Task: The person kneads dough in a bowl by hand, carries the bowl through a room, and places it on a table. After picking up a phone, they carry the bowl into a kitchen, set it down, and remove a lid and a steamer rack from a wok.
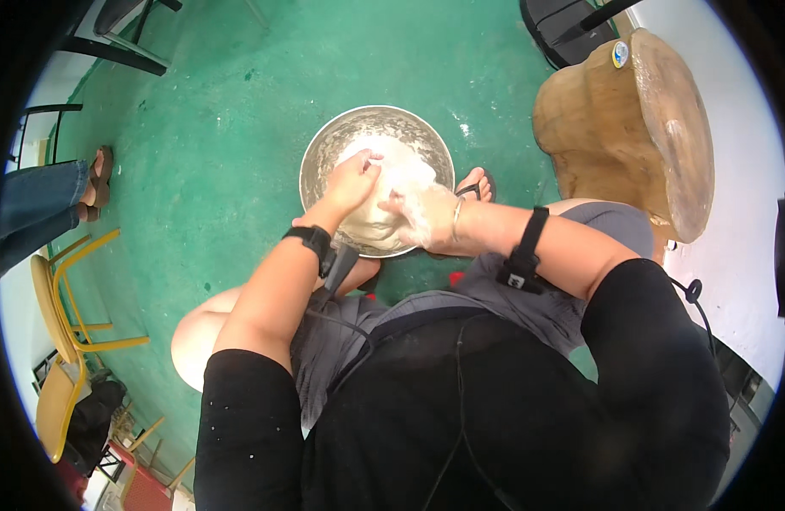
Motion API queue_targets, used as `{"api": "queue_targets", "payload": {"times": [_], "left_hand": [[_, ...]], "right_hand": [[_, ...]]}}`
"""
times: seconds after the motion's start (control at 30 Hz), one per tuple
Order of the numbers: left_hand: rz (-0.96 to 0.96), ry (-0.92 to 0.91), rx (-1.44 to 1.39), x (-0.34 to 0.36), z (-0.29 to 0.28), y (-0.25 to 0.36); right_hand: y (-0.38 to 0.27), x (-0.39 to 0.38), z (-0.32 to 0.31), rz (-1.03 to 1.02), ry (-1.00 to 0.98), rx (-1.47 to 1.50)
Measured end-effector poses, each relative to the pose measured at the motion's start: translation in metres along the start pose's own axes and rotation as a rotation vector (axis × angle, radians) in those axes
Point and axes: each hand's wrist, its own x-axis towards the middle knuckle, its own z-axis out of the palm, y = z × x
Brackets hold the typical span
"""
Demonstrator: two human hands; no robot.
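A wide steel bowl with smeared inner walls stands on the green floor between my feet, holding a mass of pale, soft dough. My left hand is in the bowl with its fingers curled on the dough's upper left part. My right hand, thickly coated in white dough or flour, presses into the dough at the bowl's lower right, its fingers bent and partly hidden. Both forearms wear black straps.
A large wooden stump seat stands at right, a black padded item behind it. Another person's legs and sandalled feet are at left, near a yellow chair. Dark chair legs show at top left.
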Motion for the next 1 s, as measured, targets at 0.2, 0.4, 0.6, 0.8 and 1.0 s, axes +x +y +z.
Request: {"api": "queue_targets", "payload": {"times": [0.2, 0.4, 0.6, 0.8, 1.0], "left_hand": [[0.109, 0.221, 0.502, -0.061, 0.058, 0.007], [0.167, 0.178, 0.727, -0.077, 0.074, 0.025], [0.202, 0.121, 0.785, -0.068, 0.076, 0.006], [0.209, 0.075, 0.707, -0.014, 0.060, -0.031], [0.187, 0.103, 0.637, 0.037, 0.030, -0.048]], "right_hand": [[0.001, -0.008, -0.016, 0.119, -0.118, 0.066], [0.013, 0.023, 0.027, -0.032, 0.272, -0.250], [0.013, 0.019, 0.062, 0.007, 0.197, -0.210], [0.058, 0.066, 0.064, -0.042, 0.266, -0.080], [0.096, 0.124, 0.058, -0.051, 0.200, -0.074]]}}
